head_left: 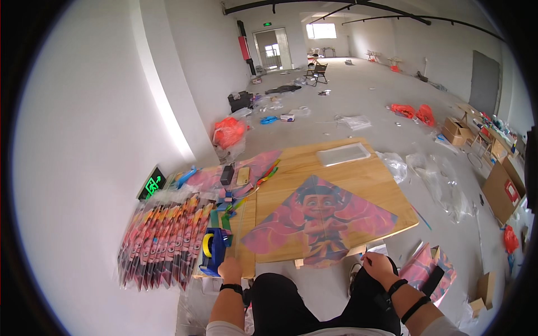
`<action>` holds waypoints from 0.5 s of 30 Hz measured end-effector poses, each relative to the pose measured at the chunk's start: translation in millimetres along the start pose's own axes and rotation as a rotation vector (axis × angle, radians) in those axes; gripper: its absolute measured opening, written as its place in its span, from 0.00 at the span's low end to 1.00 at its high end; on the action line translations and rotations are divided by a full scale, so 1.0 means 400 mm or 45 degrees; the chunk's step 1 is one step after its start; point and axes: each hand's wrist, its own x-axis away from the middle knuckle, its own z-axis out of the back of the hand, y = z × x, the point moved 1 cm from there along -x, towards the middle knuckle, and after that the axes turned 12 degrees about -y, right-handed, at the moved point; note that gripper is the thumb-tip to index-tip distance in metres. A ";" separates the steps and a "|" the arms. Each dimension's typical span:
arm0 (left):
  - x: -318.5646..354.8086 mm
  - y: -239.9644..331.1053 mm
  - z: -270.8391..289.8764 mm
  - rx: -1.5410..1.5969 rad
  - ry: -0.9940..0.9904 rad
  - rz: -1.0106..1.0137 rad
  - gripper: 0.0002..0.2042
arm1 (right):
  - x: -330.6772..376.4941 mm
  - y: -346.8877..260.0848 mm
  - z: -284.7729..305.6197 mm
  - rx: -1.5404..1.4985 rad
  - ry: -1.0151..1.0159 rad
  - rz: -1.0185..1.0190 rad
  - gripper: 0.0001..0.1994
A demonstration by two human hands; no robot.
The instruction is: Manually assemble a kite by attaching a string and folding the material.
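A kite with a cartoon figure on pink and purple wings lies spread on the wooden table, its lower end over the near edge. My left hand is curled at the table's near left edge, right beside a blue tape dispenser with a yellow roll. Whatever its fingers may hold is hidden. My right hand rests closed by my right knee, off the kite; its palm cannot be seen.
Several folded, plastic-wrapped kites stand in a row at the left. A phone, a black box and coloured ribbons lie near the far left. Clear plastic sleeves lie at the table's far edge. Plastic bags litter the floor.
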 end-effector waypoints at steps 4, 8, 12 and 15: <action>-0.001 0.010 0.007 -0.268 -0.036 -0.210 0.11 | 0.004 0.012 0.003 0.017 -0.014 -0.015 0.07; 0.001 -0.037 -0.001 -0.230 -0.005 -0.201 0.12 | -0.005 0.018 -0.017 -0.003 0.016 0.040 0.08; 0.058 0.009 0.026 -0.005 0.026 -0.165 0.13 | 0.006 0.027 -0.007 -0.003 0.038 0.008 0.08; 0.092 0.009 0.032 0.199 0.106 -0.248 0.13 | 0.007 0.034 -0.006 -0.010 0.035 0.012 0.08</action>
